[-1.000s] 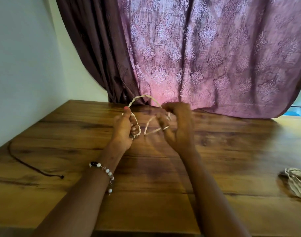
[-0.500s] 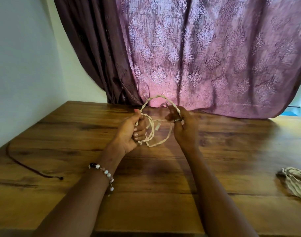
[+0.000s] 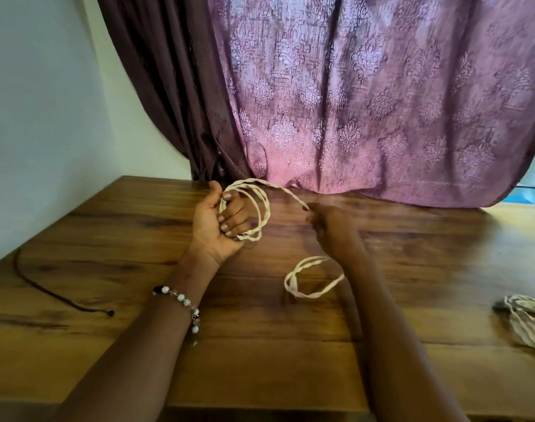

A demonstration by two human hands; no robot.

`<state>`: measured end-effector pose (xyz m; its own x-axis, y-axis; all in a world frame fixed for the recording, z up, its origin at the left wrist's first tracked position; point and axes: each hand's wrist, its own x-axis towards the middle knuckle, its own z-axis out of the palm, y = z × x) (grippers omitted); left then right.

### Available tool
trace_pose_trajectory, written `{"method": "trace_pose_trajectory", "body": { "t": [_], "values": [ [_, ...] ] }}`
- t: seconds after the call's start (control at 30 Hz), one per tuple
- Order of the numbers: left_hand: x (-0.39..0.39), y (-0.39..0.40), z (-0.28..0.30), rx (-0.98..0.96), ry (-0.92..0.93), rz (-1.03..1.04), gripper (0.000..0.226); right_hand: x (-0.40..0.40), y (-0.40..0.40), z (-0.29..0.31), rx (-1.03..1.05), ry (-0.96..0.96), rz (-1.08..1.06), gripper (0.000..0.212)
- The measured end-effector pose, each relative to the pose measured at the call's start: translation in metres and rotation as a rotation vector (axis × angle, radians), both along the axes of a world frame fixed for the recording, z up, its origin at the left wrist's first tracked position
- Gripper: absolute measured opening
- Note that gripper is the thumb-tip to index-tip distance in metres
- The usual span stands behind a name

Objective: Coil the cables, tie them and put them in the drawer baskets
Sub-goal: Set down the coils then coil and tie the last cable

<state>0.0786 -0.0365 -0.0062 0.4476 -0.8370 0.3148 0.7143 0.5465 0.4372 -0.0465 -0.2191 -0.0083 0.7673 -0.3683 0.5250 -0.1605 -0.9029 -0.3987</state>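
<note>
broadly, a patterned mauve curtain (image 3: 366,95) hangs behind a wooden table (image 3: 412,300) with strong dark grain. both forearms reach out over the tabletop. the left hand (image 3: 220,222) sits palm up, its fingers curled round a cream twisted cable (image 3: 261,208) wound in a few round loops; the coil stands nearly upright off the fingers. one strand runs from the top of the coil rightward to the right hand (image 3: 330,226), which is blurred and turned back-up; its fingertips seem pinched together on the strand, though the blur hides the detail. below that wrist a loose loop of the same cable hangs beside the forearm, over the wood. at the table's right edge lies another pale cable bundle (image 3: 527,324), flattened and crumpled. a thin dark cord (image 3: 56,292) trails across the left side. a beaded bracelet (image 3: 184,303), white and dark, circles the left wrist.
</note>
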Motion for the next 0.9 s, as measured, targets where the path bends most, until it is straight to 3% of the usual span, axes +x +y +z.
{"method": "trace_pose_trajectory", "body": {
  "t": [0.07, 0.13, 0.3, 0.43, 0.5, 0.63, 0.73, 0.83, 0.9],
  "values": [
    [0.0, 0.0, 0.002, -0.049, -0.014, 0.032, 0.054, 0.007, 0.014, -0.005, -0.065, 0.275, 0.012, 0.048],
    [-0.003, -0.002, 0.004, -0.076, -0.044, 0.095, 0.048, 0.012, 0.03, -0.007, 0.011, 0.403, 0.084, 0.034],
    [-0.002, -0.008, 0.007, -0.112, -0.136, 0.302, 0.028, 0.007, 0.055, 0.0, 0.172, 0.409, 0.271, 0.018],
    [0.007, -0.003, 0.012, -0.023, -0.13, 0.499, 0.029, 0.002, 0.05, 0.003, 0.202, 0.53, 0.365, 0.02],
    [0.014, -0.001, 0.01, 0.092, -0.166, 0.59, 0.03, -0.003, 0.049, 0.007, 0.119, 0.569, 0.401, 0.027],
    [0.011, -0.009, 0.002, 0.394, -0.494, 0.766, 0.028, -0.003, 0.053, 0.008, -0.289, 0.439, 0.337, 0.036],
    [-0.001, -0.015, -0.004, 0.527, -0.725, 0.717, 0.019, -0.003, 0.059, 0.011, -0.599, 0.192, 0.183, 0.033],
    [-0.016, -0.013, -0.004, 0.618, -0.858, 0.638, 0.023, -0.007, 0.059, 0.014, -0.568, -0.101, 0.182, 0.025],
    [-0.024, -0.012, -0.004, 0.636, -0.956, 0.509, 0.033, -0.01, 0.056, 0.016, -0.485, -0.144, 0.158, 0.021]
  ]
}}
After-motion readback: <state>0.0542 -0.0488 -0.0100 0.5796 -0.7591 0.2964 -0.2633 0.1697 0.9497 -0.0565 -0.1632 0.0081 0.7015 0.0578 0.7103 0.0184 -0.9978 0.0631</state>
